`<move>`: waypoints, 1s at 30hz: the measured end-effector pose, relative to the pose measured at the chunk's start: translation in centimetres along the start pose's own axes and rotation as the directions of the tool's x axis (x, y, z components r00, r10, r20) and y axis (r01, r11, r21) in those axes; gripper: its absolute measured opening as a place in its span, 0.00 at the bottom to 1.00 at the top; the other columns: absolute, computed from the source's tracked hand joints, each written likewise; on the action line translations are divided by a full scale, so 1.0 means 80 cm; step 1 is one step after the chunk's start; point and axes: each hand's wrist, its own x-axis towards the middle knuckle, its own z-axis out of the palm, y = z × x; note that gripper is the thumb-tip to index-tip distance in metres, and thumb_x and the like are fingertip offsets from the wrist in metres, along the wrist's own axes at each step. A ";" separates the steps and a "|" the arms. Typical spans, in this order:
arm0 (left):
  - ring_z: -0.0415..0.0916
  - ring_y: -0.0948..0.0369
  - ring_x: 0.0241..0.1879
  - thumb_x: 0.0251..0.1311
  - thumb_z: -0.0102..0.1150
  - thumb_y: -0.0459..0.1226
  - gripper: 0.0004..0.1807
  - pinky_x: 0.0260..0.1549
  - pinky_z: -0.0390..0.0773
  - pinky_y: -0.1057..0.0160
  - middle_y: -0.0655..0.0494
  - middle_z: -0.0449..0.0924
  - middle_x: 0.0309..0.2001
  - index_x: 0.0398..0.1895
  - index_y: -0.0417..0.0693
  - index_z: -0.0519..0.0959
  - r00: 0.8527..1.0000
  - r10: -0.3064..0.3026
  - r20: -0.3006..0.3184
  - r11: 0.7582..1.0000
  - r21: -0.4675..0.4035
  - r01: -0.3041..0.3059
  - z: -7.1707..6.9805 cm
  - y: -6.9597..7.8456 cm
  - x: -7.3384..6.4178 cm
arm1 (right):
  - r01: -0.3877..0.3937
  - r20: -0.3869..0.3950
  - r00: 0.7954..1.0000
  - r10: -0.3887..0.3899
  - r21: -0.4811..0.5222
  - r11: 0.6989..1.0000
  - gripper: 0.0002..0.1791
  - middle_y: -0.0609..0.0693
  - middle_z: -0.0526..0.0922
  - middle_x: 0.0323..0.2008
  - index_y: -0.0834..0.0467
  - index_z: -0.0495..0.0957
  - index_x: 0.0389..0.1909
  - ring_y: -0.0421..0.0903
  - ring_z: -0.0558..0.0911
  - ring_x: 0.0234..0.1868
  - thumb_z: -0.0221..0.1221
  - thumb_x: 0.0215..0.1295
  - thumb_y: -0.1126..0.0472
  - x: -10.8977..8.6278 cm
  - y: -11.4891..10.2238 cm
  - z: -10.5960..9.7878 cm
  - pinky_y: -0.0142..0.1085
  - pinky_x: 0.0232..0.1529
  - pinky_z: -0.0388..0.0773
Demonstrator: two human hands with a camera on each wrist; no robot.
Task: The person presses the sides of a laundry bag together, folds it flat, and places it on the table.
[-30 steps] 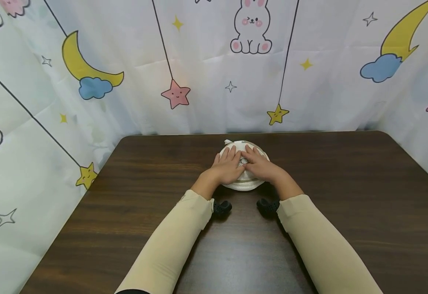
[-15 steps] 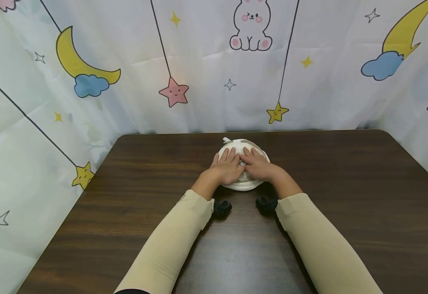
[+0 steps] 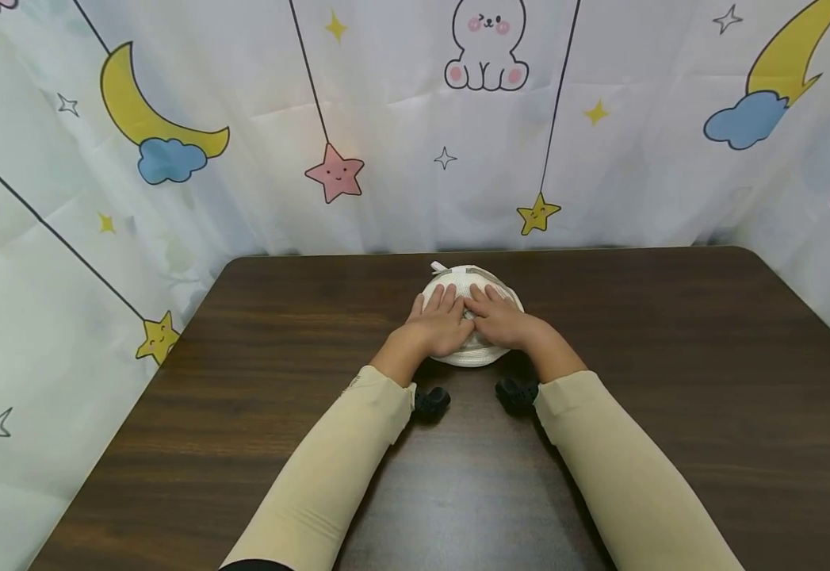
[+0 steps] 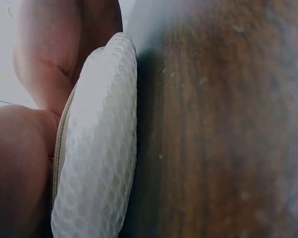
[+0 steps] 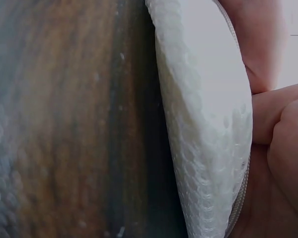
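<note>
A round, domed white mesh laundry bag (image 3: pixel 473 359) lies on the table near its far side, a small white tab sticking out at its back left. My left hand (image 3: pixel 437 329) rests on the left half of its top, fingers straight and pointing away from me. On the right half lies my right hand (image 3: pixel 506 325), fingers extended too, and the two hands meet over the middle. The left wrist view shows the bag's mesh side (image 4: pixel 99 139) and a beige zipper (image 4: pixel 61 144) beneath the hand. In the right wrist view, the zipper (image 5: pixel 241 198) runs along the edge by the palm.
The dark wood table (image 3: pixel 300 317) extends on both sides of the bag. Black wrist cameras (image 3: pixel 432 404) stick out below both cream sleeves (image 3: pixel 343 452). Behind the table hangs a white curtain (image 3: pixel 400 103) printed with moons, stars and a rabbit.
Both hands stay spread on the bag, nearly still. The head view has tilted slightly, so the curtain and table's far edge sit a little higher in it.
</note>
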 end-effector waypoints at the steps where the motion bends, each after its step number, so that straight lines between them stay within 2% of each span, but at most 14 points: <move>1: 0.18 0.59 0.78 0.75 0.20 0.57 0.35 0.74 0.23 0.48 0.58 0.23 0.79 0.80 0.54 0.38 1.000 0.001 -0.003 1.000 -0.001 -0.001 0.000 0.000 0.000 | 0.000 -0.004 1.000 0.000 -0.002 1.000 0.30 0.59 0.36 0.79 0.60 0.47 0.77 0.59 0.30 0.78 0.35 0.77 0.59 -0.001 -0.001 0.000 0.58 0.74 0.27; 8: 0.19 0.59 0.78 0.75 0.19 0.57 0.35 0.74 0.24 0.48 0.58 0.24 0.80 0.80 0.54 0.38 1.000 0.013 -0.024 1.000 -0.016 -0.013 0.000 -0.003 -0.004 | 0.010 -0.047 0.999 -0.011 -0.024 1.000 0.30 0.60 0.39 0.79 0.60 0.50 0.77 0.60 0.33 0.78 0.36 0.77 0.60 -0.002 -0.005 0.001 0.59 0.74 0.31; 12: 0.21 0.57 0.78 0.75 0.20 0.56 0.35 0.74 0.28 0.47 0.57 0.26 0.80 0.80 0.54 0.39 0.995 0.038 -0.089 0.999 -0.030 -0.041 0.000 -0.005 -0.005 | 0.053 -0.100 0.994 -0.054 -0.006 0.999 0.31 0.61 0.42 0.78 0.62 0.52 0.76 0.62 0.36 0.78 0.40 0.75 0.60 -0.002 -0.002 -0.002 0.60 0.74 0.37; 17: 0.23 0.56 0.79 0.74 0.24 0.54 0.36 0.75 0.31 0.46 0.55 0.28 0.80 0.80 0.53 0.40 0.986 0.076 -0.152 0.996 -0.026 -0.081 0.001 -0.006 -0.004 | 0.100 -0.144 0.986 -0.089 0.074 0.992 0.31 0.63 0.44 0.78 0.64 0.54 0.75 0.63 0.40 0.78 0.44 0.74 0.60 -0.008 0.006 -0.010 0.60 0.74 0.41; 23: 0.31 0.54 0.79 0.72 0.29 0.52 0.36 0.74 0.38 0.43 0.53 0.35 0.81 0.80 0.52 0.46 0.977 0.083 -0.197 0.996 -0.020 -0.088 -0.004 -0.010 -0.002 | 0.101 -0.209 0.975 -0.082 0.081 0.992 0.28 0.62 0.53 0.76 0.64 0.59 0.74 0.62 0.50 0.77 0.38 0.76 0.63 -0.016 0.011 -0.018 0.57 0.74 0.48; 26: 0.32 0.54 0.79 0.72 0.33 0.55 0.37 0.74 0.38 0.42 0.53 0.37 0.80 0.80 0.52 0.47 0.971 0.100 -0.215 0.993 -0.033 -0.109 -0.006 -0.011 -0.002 | 0.081 -0.223 0.973 -0.059 0.092 0.992 0.28 0.61 0.53 0.77 0.61 0.58 0.74 0.61 0.52 0.77 0.38 0.74 0.65 -0.018 0.011 -0.021 0.56 0.74 0.50; 30: 0.30 0.54 0.79 0.65 0.42 0.66 0.48 0.74 0.36 0.41 0.52 0.35 0.80 0.80 0.51 0.45 0.967 0.129 -0.220 0.990 -0.031 -0.139 -0.005 -0.013 -0.002 | 0.073 -0.207 0.977 -0.052 0.092 0.993 0.32 0.61 0.52 0.77 0.62 0.57 0.75 0.61 0.53 0.76 0.43 0.69 0.68 -0.020 0.014 -0.024 0.57 0.73 0.52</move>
